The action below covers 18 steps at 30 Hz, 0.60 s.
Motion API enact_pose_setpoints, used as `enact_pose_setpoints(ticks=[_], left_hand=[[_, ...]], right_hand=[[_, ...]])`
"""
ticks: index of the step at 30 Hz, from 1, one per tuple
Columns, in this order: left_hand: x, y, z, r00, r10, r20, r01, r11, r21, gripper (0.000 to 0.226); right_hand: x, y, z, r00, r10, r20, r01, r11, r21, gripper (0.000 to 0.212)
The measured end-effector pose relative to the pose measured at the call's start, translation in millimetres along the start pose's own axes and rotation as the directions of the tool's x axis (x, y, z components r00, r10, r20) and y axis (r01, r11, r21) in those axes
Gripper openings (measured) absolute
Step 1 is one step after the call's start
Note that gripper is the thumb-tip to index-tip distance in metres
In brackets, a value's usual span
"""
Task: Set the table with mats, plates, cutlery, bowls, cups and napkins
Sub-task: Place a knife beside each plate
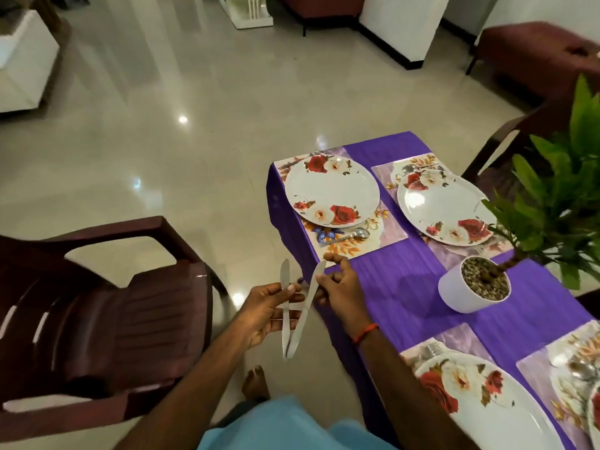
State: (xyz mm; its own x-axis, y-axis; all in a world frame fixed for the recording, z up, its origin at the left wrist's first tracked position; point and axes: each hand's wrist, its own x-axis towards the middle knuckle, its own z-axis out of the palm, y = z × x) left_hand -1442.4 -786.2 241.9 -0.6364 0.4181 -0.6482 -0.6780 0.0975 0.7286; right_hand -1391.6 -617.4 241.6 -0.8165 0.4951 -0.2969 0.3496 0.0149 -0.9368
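Both hands off bench edge: left hand [266, 311] fingers pinch one knife [285, 306], right hand [337, 285] fingers pinch second knife [306, 306], separating pair for mats.

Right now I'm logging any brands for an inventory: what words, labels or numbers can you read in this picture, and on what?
None: no readable text anywhere.
Plates and mats: floral print only.
Knives: any stamp too small to read.
White pot: plain.

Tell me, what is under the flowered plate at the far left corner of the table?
The plate sits on a floral place mat over the purple tablecloth. A spoon lies on the mat beside the plate's rim. Whatever lies under the plate's middle is hidden.
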Motion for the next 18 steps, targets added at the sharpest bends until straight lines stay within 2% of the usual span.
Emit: enact_pose_setpoints(ticks=[4, 10, 18], left_hand=[[28, 32, -19, 1.000, -0.006, -0.008, 0.005, 0.999, -0.041, 0.023], [63, 59, -38, 1.000, -0.021, 0.008, 0.021, 1.000, -0.012, 0.026], [98, 78, -24, 0.995, -0.062, 0.072, 0.060, 0.998, 0.028, 0.025]], right_hand=[[27, -3, 10, 0.994, 0.055, -0.096, -0.050, 0.997, 0.056, 0.032], [47, 4, 13, 0.947, 0.191, -0.258, -0.156, 0.976, 0.151, 0.033], [68, 7, -17, 0.877, 0.249, -0.412, -0.140, 0.951, 0.276, 0.040]])
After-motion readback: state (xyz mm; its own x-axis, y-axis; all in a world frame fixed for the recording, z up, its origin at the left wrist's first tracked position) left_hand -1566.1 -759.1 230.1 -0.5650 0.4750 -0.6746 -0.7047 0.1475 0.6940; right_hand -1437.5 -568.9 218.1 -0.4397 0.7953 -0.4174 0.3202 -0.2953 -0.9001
